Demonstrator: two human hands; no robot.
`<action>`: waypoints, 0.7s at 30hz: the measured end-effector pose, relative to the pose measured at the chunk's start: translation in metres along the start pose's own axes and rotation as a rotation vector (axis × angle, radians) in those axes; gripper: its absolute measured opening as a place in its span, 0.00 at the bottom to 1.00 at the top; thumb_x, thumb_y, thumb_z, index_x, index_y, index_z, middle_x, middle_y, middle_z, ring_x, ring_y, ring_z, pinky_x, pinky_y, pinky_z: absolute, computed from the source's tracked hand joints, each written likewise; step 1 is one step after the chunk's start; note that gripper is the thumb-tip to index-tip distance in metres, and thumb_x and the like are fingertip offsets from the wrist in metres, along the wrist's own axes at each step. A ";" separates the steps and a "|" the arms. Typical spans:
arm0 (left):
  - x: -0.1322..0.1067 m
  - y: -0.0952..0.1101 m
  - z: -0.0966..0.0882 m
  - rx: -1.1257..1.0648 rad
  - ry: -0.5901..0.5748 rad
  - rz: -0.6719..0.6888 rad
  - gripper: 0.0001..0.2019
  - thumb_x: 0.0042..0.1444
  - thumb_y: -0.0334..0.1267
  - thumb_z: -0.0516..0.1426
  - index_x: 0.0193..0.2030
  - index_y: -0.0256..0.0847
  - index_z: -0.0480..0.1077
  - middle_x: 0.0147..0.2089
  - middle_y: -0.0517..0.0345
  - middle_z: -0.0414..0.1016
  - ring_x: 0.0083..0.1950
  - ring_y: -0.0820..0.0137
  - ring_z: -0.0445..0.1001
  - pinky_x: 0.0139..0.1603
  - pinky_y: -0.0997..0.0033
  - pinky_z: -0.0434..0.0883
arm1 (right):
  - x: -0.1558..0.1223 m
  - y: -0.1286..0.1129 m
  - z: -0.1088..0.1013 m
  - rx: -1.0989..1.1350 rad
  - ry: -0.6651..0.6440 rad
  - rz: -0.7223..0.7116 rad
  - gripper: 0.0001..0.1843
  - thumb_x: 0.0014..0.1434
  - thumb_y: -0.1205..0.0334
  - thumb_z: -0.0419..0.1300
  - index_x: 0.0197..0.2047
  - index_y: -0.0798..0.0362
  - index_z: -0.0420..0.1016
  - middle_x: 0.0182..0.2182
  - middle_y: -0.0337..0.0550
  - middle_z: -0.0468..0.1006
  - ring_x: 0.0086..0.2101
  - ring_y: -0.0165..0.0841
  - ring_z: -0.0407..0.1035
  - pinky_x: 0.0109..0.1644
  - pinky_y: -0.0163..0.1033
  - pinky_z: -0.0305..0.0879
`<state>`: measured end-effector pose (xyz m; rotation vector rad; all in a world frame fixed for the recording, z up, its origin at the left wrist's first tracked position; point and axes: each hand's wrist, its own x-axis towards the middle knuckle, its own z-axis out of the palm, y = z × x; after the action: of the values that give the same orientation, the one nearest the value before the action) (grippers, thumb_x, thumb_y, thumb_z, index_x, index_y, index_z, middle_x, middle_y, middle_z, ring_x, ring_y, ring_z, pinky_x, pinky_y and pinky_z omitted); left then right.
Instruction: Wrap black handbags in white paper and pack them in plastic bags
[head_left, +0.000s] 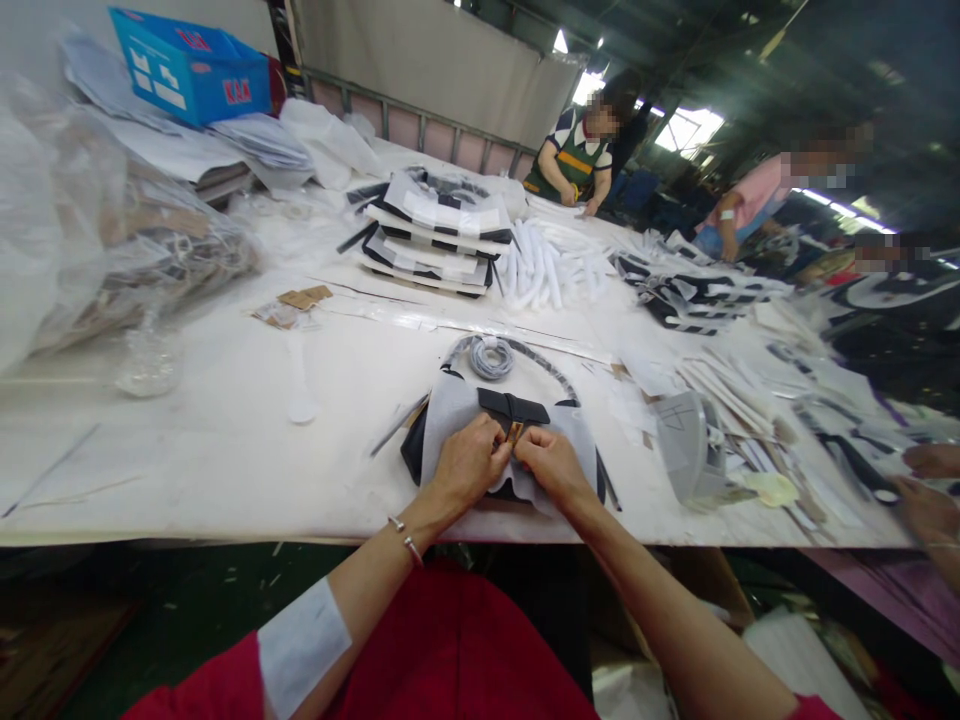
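Both hands meet on the black bag (412,452) at the counter's (225,470) near edge. Left hand (469,462) and right hand (553,462) pinch the gold clasp (515,432), fingers (496,438) closed, white sheet (454,405) beneath them. A light, even pinch seems wisest.

Bag (420,445): black, smooth, leather-like, under matt white cloth wrap (457,405). Clasp (515,432): shiny metal. Table (225,450): matt white cover. Box (191,65): blue card. Plastic sacks (67,230): clear, glossy. Bracelet (405,538): metal.

Open tabletop (225,470) left of the bag (457,415), grey box (686,440) and strewn papers (720,385) close right.
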<state>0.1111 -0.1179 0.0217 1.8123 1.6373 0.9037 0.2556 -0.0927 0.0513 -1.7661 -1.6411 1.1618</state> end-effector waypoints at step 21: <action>0.010 -0.005 -0.007 -0.262 -0.010 -0.032 0.06 0.55 0.36 0.57 0.28 0.40 0.71 0.32 0.59 0.73 0.35 0.69 0.71 0.38 0.70 0.64 | -0.008 0.000 -0.016 0.104 -0.107 0.101 0.14 0.48 0.51 0.63 0.28 0.54 0.72 0.13 0.32 0.68 0.12 0.23 0.56 0.16 0.29 0.50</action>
<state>0.1032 -0.1082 0.0237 1.6059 1.4611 1.0398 0.2687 -0.0972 0.0622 -1.7656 -1.5360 1.3841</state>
